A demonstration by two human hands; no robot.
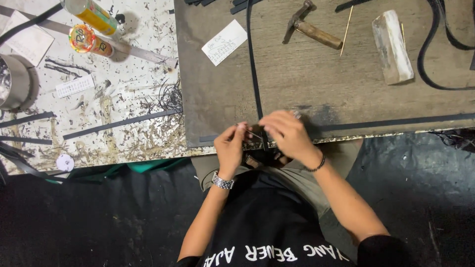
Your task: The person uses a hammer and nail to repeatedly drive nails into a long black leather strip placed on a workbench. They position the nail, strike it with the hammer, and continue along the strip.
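Left hand and right hand, wrists bent, fingers pinched on the black strip.

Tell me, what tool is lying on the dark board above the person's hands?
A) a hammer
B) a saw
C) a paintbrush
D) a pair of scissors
A: a hammer with a wooden handle lies on the dark board, up beyond the left hand and right hand, which pinch a long black strip at the board's near edge.

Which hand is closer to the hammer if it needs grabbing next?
Probably the right hand: it sits on the hammer's side of the black strip, while the left hand is farther away.
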